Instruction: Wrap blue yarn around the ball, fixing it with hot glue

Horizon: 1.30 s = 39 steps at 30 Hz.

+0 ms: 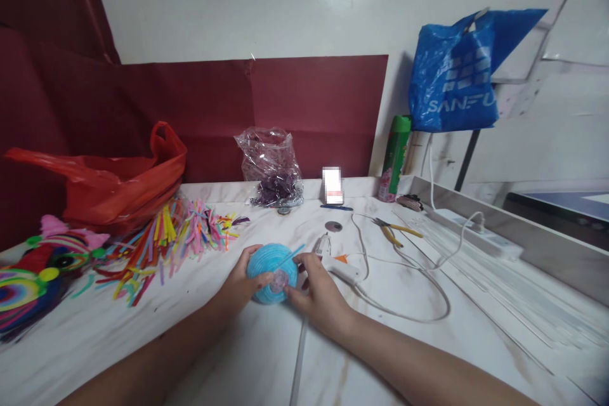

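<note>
A round light-blue coiled piece (259, 260) with a pale, see-through centre is held up between my two hands over the marble-patterned table. My left hand (245, 279) grips its left edge, the thumb lying across the front near the centre. On the right side, my right hand (316, 288) is closed at the rim, thumb by the centre and index finger at a blue strip (291, 256) that sticks out toward the upper right. Just beyond my right hand lies a white glue gun (345, 268) with an orange part. What touches the back of the coiled piece is hidden.
Pliers (392, 230), a cable (445, 295) and long clear sticks (504, 295) lie right. Colourful strips (166, 235), a red bag (126, 187) and a multicoloured craft figure (52, 260) are left. At the back stand a clear bag (271, 171) and a green spray can (396, 155).
</note>
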{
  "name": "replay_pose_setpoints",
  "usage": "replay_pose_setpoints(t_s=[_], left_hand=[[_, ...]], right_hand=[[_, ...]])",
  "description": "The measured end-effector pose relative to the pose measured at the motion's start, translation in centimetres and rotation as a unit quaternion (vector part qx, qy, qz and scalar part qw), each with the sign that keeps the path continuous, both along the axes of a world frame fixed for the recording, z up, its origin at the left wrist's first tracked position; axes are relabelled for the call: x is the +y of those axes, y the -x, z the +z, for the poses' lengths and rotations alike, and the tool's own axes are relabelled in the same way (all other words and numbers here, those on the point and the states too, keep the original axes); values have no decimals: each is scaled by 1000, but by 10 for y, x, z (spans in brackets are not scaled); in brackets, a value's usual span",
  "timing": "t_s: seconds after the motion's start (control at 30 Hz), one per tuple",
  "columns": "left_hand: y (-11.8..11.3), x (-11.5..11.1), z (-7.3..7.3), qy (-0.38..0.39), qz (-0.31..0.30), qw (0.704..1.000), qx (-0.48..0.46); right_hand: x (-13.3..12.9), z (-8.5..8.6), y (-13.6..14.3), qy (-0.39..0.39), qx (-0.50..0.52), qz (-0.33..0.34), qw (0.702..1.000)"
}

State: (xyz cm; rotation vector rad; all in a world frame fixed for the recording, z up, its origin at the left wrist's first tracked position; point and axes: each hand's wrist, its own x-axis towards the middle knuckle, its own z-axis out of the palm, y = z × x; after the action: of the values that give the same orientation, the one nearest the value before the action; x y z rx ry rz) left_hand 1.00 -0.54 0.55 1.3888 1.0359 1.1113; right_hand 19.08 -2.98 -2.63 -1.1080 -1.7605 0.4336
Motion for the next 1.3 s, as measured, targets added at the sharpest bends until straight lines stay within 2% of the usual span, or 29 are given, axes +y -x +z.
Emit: replay_pose_setpoints(t_s=[0.17, 0.3, 0.47, 0.57, 0.67, 0.83, 0.93, 1.07, 1.3], left_hand=[[-1, -1, 0, -1, 9, 1000, -6], [2, 3, -2, 0, 22, 1000, -13], [9, 10, -2, -7, 41, 999, -23], [12, 12, 0, -10, 49, 998, -34], [13, 15, 0, -13, 57, 998, -33], [13, 21, -6, -20, 60, 998, -16], [14, 22, -9, -23, 55, 998, -16], [14, 21, -10, -18, 54, 998, -15], [15, 22, -13, -12, 57, 998, -22]], right_hand=[[-2, 4, -1, 2, -18, -5, 1000], [4, 29, -24, 37, -129, 33, 990], [20, 68, -80, 82, -228, -113, 964], [22, 79, -105, 116, -300, -152, 934], [22, 72, -112, 163, -371, -157, 901], [20, 44, -96, 177, -439, -141, 870], [18, 35, -86, 142, -455, -133, 869], [19, 32, -79, 108, -458, -136, 872], [26, 24, -75, 103, -437, -151, 880]])
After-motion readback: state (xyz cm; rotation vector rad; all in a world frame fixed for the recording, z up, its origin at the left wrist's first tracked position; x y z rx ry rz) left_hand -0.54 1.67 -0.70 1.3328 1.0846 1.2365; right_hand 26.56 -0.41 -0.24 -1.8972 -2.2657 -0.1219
